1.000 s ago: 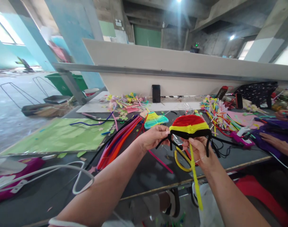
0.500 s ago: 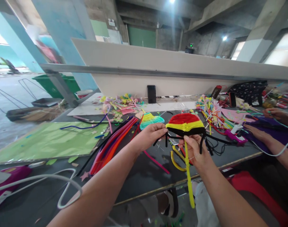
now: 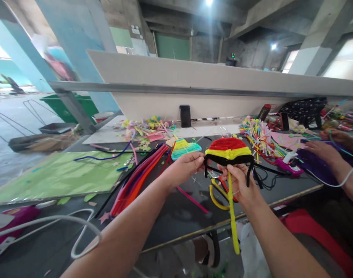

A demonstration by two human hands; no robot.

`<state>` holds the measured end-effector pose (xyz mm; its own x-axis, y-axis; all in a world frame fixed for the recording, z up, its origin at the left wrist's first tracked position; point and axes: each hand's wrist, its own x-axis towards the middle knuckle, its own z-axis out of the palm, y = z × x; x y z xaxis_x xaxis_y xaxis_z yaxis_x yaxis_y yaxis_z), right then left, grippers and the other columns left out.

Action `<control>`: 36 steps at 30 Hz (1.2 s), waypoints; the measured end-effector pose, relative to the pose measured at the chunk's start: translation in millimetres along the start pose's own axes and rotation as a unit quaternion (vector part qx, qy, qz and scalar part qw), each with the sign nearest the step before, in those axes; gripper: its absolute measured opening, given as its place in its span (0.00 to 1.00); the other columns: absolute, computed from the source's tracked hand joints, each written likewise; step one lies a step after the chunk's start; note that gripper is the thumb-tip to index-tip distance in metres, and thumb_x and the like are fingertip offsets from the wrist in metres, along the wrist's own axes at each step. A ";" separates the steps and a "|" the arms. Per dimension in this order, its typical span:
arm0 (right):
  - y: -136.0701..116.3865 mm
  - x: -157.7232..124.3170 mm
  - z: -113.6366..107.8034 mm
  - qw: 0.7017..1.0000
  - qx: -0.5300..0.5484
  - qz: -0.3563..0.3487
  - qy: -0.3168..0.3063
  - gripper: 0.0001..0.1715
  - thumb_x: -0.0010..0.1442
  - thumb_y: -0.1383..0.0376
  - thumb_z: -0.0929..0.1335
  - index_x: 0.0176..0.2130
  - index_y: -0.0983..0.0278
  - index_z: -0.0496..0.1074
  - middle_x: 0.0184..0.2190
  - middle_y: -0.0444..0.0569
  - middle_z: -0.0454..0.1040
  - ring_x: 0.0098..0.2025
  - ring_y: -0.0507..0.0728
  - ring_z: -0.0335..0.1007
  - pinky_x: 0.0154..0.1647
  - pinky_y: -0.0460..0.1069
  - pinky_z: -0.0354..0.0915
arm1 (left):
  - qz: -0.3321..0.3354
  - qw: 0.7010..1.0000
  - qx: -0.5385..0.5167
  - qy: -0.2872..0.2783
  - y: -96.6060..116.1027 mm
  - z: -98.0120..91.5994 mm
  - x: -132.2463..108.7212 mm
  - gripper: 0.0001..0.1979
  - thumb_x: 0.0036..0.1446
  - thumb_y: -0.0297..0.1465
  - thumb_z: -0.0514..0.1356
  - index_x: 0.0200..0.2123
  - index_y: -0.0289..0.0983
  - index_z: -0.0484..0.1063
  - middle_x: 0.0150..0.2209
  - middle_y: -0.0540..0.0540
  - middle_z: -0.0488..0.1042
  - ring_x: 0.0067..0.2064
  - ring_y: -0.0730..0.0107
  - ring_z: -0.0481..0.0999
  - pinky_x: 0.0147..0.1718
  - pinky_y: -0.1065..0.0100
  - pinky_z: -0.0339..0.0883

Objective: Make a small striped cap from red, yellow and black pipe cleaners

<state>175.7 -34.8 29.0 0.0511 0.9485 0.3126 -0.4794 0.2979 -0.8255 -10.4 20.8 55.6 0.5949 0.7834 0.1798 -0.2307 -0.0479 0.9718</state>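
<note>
A striped piece of fuzzy stems [image 3: 228, 148], red on top, yellow in the middle and black below, is held up over the dark table. My left hand [image 3: 190, 164] pinches its left end, at the black edge. Below its middle, my right hand [image 3: 238, 177] has thumb and fingers closed on the piece's underside, where a yellow strip [image 3: 233, 224] hangs down past the table edge. Black ends dangle at both sides of the piece. Just behind my left hand lies a yellow and turquoise piece [image 3: 186, 148].
Red, orange and purple stems [image 3: 135, 181] lie at left beside a green sheet [image 3: 60, 173]. A phone [image 3: 185, 116] leans at the back. Scissors [image 3: 218, 197] lie under my right hand. At right are a power strip [image 3: 289, 166] and another person's hands [image 3: 323, 150].
The striped piece has shifted slightly right, and its left black ends hang closer together. The other person's hands at right have moved a little.
</note>
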 end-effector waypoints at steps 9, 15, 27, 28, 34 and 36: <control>-0.7 -2.1 2.6 0.999 0.006 0.033 -0.001 0.03 0.54 0.65 0.70 0.30 0.62 0.72 0.23 0.42 0.72 0.24 0.49 0.67 0.26 0.45 0.66 | -0.033 0.999 -0.009 -0.033 -1.2 -8.5 0.4 0.16 0.50 0.41 0.66 0.32 0.33 0.72 0.32 0.46 0.74 0.34 0.73 0.73 0.36 0.72 0.64; -1.1 -1.5 2.7 0.999 0.012 0.042 -0.011 0.03 0.54 0.65 0.70 0.30 0.63 0.72 0.22 0.43 0.71 0.24 0.49 0.67 0.27 0.45 0.66 | -0.016 0.999 0.018 -0.043 -0.1 -4.1 0.0 0.15 0.55 0.42 0.61 0.31 0.34 0.71 0.32 0.46 0.74 0.36 0.71 0.73 0.39 0.70 0.64; 5.9 -1.2 3.3 1.000 -0.004 0.019 -0.006 0.04 0.52 0.66 0.71 0.27 0.64 0.73 0.22 0.43 0.71 0.24 0.50 0.67 0.26 0.46 0.64 | 0.080 0.946 0.301 0.095 -3.8 3.1 1.0 0.13 0.59 0.33 0.53 0.24 0.35 0.66 0.24 0.50 0.71 0.26 0.74 0.66 0.27 0.72 0.57; 6.1 -1.3 3.5 1.000 -0.009 0.019 -0.009 0.06 0.53 0.66 0.71 0.25 0.64 0.73 0.21 0.43 0.71 0.24 0.50 0.67 0.26 0.46 0.64 | 0.085 0.936 0.321 0.117 -5.6 5.5 1.0 0.12 0.58 0.32 0.53 0.23 0.35 0.67 0.23 0.51 0.70 0.25 0.75 0.64 0.26 0.72 0.56; 8.7 -0.4 2.9 1.000 -0.001 0.016 -0.006 0.04 0.53 0.66 0.71 0.27 0.64 0.74 0.21 0.43 0.72 0.23 0.50 0.68 0.25 0.46 0.64 | 0.115 0.879 0.403 0.226 -15.0 17.2 0.4 0.14 0.56 0.32 0.54 0.19 0.35 0.65 0.19 0.52 0.65 0.23 0.77 0.61 0.24 0.72 0.52; 9.1 0.3 1.5 1.000 0.006 0.019 0.011 0.04 0.52 0.66 0.72 0.28 0.63 0.73 0.21 0.42 0.73 0.23 0.50 0.68 0.25 0.45 0.64 | 0.114 0.883 0.396 0.223 -15.4 17.1 0.7 0.15 0.57 0.34 0.54 0.20 0.35 0.65 0.20 0.52 0.65 0.24 0.77 0.61 0.24 0.72 0.52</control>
<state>170.1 -31.9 22.2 0.0518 0.9616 0.2697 -0.4910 0.2597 -0.8315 6.8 11.5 43.4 0.1992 0.8549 0.4790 0.4113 -0.5167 0.7510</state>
